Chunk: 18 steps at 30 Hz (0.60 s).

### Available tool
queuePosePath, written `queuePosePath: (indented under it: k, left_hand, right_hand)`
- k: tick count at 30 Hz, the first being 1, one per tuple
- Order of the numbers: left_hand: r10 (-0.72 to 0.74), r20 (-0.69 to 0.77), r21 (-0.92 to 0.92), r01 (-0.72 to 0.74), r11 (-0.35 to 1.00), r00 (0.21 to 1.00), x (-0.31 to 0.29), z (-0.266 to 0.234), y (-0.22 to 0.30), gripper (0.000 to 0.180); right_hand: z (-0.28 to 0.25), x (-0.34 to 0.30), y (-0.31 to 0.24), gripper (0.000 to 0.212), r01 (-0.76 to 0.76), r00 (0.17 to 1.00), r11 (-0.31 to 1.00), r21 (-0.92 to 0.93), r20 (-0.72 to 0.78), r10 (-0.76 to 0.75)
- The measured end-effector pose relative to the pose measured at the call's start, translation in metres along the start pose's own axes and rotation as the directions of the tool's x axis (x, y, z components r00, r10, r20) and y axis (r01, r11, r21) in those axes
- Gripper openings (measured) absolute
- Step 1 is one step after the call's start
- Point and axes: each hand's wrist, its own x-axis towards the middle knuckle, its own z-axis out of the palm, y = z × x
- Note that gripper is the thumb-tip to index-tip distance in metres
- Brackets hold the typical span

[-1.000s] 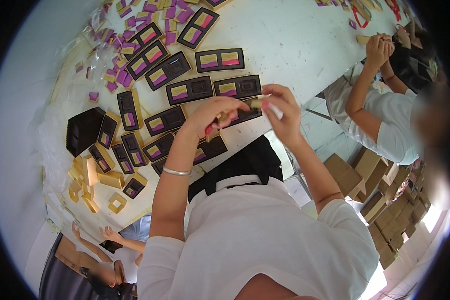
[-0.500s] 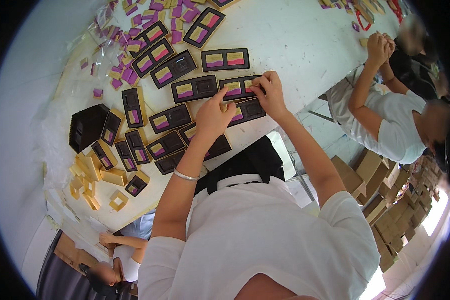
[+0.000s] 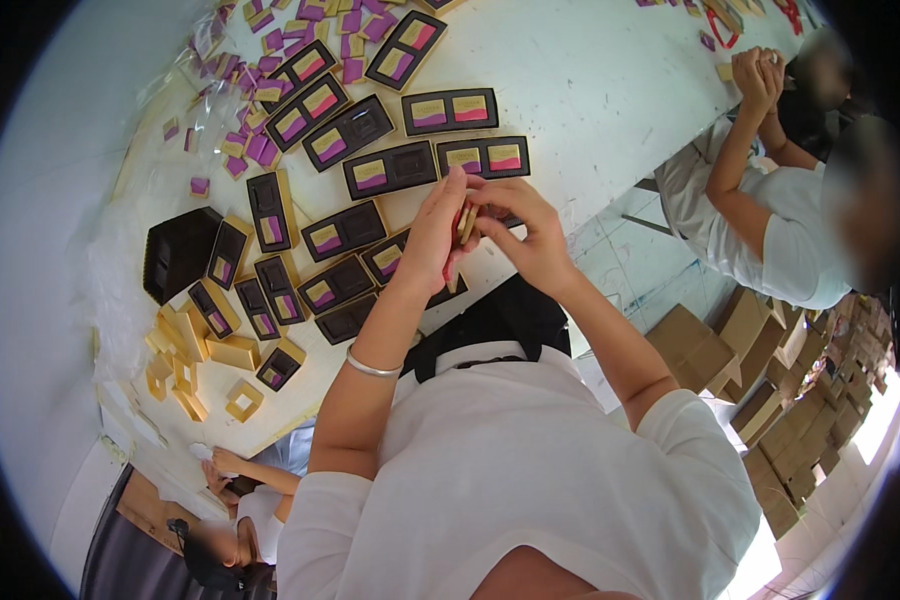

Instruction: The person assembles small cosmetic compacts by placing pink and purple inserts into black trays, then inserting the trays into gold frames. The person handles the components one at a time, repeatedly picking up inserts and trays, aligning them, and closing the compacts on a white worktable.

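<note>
**Pinching small tan blocks above a table of trays**

Starting at the far left, a stack of black trays (image 3: 178,252) sits beside loose yellow cardboard frames (image 3: 185,360) on the white table (image 3: 610,80). Rows of black two-slot trays (image 3: 345,232) spread rightward, some already filled with yellow-and-purple inserts. Above their near edge, the left hand (image 3: 432,235) curls closed, fingers pressing against a few thin tan blocks (image 3: 465,222) held upright between both hands. The right hand (image 3: 522,225) grips the same blocks from the other side, fingertips closed on them. Farther right, another person's clasped hands (image 3: 760,70) work at the table's edge.

The blocks are held only at fingertips; I judge one could slip and drop among the filled trays, or knock an insert askew.
</note>
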Motion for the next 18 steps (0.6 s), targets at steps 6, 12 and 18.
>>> queuePosePath:
  k: [6, 12, 18]
  left_hand:
    - [-0.107, 0.018, 0.047, 0.106, 0.993, 0.994, -0.006, -0.005, -0.001, 0.027]
    - [0.217, -0.131, 0.632, -0.087, 0.77, 0.967, 0.007, -0.017, -0.043, 0.022]
    - [0.346, -0.141, 0.916, -0.011, 0.402, 0.928, -0.004, -0.038, -0.05, 0.03]
  right_hand:
    - [-0.005, -0.012, 0.007, 0.015, -0.244, 0.912, 0.817, 0.522, -0.162, 0.376]
    - [-0.012, -0.05, 0.068, 0.016, -0.295, 0.84, 0.917, 0.268, -0.385, 0.383]
    - [0.001, -0.037, 0.078, 0.014, -0.269, 0.899, 0.935, -0.23, -0.409, 0.158]
